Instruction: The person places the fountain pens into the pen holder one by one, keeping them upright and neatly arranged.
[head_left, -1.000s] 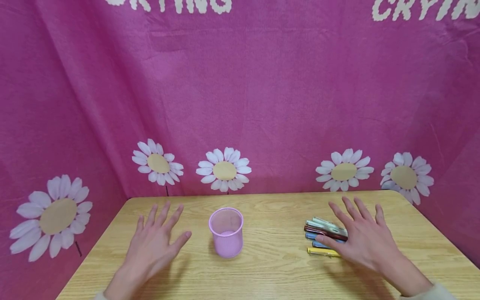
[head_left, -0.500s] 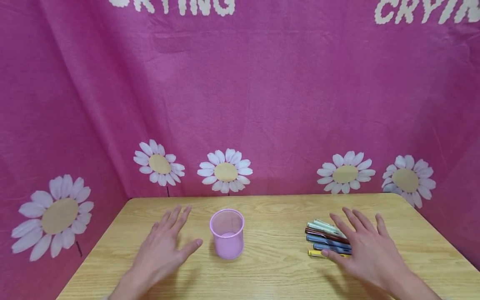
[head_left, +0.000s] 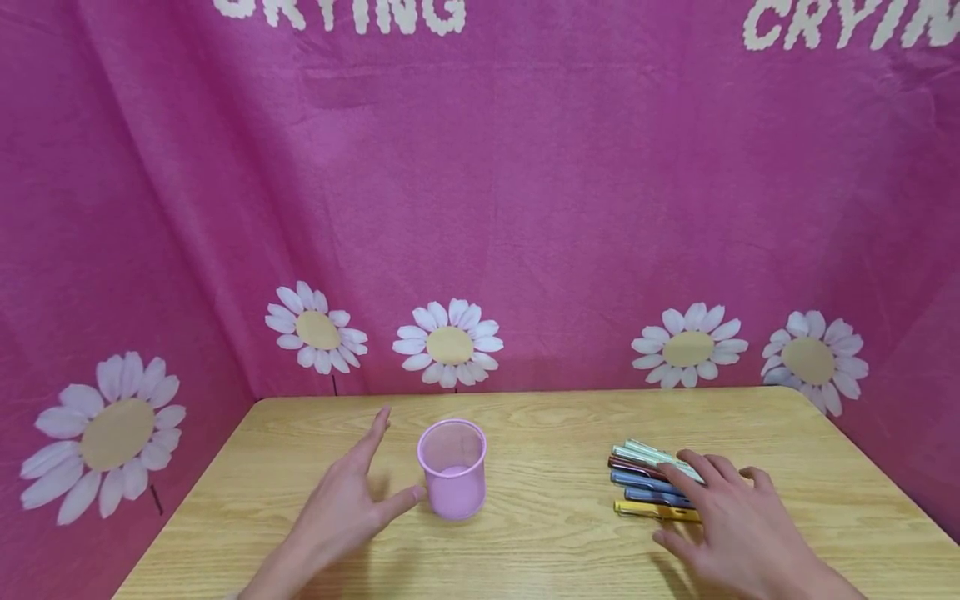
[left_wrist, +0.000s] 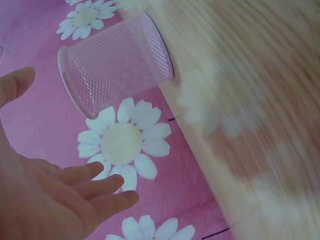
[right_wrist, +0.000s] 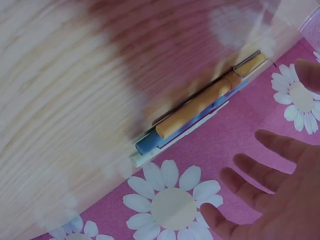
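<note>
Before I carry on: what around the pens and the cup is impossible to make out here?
- Pens, head view: right ends hidden under the right hand; whether any finger grips one is unclear.
- Pens, right wrist view: motion blur, only some of the stack shows.
- Pink mesh cup: whether the left hand touches it, with the thumb close.

On the table, the mesh cup stands upright left of centre. The left hand lies just beside it at its 8 o'clock, thumb nearly at its wall. The pens lie in a row well apart at the cup's 3 o'clock, and the right hand reaches onto them from their 4 o'clock. The backdrop rises behind the table at 12 o'clock.
</note>
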